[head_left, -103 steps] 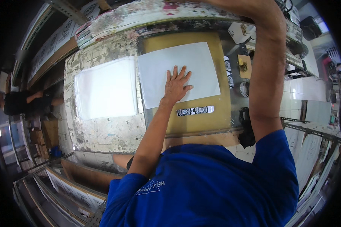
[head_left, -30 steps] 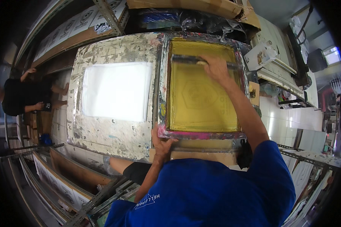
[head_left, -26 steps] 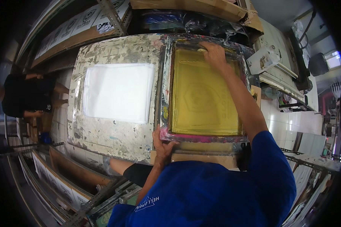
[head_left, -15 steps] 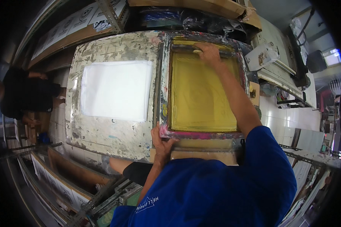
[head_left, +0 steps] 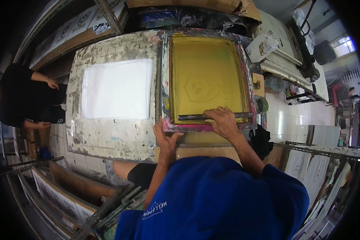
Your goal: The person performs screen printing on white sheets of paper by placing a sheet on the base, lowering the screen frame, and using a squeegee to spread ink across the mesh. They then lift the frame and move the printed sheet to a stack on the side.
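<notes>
Squeegee (head_left: 188, 117), a dark bar, lies across the near end of the yellow mesh (head_left: 208, 72) inside a paint-stained frame (head_left: 192, 127), w/ fingers of the R hand (head_left: 224, 122) closed on its mid-part. L hand (head_left: 166, 138) is at the frame's near L corner; whether its fingers grip can't be told. To the L, white sheets (head_left: 116, 88) lie on the blotched tabletop (head_left: 104, 138), w/ a co-worker (head_left: 28, 96) in dark clothes beyond.

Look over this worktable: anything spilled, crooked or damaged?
Only stains: the frame is smeared pink along its near edge, and the pale tabletop is blotchy, probably from old use. The dark bar sits roughly parallel to that edge; nothing else stands out.
</notes>
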A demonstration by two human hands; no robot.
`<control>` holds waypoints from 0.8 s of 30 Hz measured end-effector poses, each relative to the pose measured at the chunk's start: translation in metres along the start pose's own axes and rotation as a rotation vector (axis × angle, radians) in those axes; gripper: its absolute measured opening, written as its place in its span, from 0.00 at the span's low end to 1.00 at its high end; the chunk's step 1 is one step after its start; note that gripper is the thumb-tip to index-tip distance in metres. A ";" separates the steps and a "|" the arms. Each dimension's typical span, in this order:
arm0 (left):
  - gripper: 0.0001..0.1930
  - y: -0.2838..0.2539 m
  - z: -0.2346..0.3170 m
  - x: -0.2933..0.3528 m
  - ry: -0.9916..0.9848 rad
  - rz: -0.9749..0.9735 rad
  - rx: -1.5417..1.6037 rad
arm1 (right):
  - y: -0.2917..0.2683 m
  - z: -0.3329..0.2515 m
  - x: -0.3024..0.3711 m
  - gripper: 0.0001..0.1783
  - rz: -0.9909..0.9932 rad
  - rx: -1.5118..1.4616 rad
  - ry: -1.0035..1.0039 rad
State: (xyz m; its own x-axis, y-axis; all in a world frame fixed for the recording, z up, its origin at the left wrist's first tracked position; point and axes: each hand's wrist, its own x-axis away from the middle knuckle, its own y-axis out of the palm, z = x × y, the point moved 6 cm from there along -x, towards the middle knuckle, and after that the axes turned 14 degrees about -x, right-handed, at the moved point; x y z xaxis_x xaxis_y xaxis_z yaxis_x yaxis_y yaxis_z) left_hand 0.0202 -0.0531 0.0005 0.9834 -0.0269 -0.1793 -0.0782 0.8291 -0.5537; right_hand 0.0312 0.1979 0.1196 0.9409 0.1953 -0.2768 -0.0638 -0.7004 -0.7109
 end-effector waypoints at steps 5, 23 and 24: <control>0.54 0.000 -0.002 -0.002 0.073 0.047 -0.055 | -0.013 0.011 -0.019 0.27 -0.071 -0.107 0.155; 0.53 -0.003 0.005 -0.009 0.087 -0.009 -0.303 | 0.028 0.095 -0.070 0.45 0.066 0.229 0.115; 0.53 -0.003 0.005 -0.009 0.080 -0.017 -0.295 | 0.024 0.107 -0.083 0.46 0.091 0.244 0.094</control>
State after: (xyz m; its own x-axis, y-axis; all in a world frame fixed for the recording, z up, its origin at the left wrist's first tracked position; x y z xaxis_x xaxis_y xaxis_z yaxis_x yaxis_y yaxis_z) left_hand 0.0125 -0.0522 0.0081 0.9700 -0.0930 -0.2247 -0.1173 0.6307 -0.7671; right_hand -0.0845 0.2384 0.0563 0.9537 0.0668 -0.2933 -0.2166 -0.5239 -0.8237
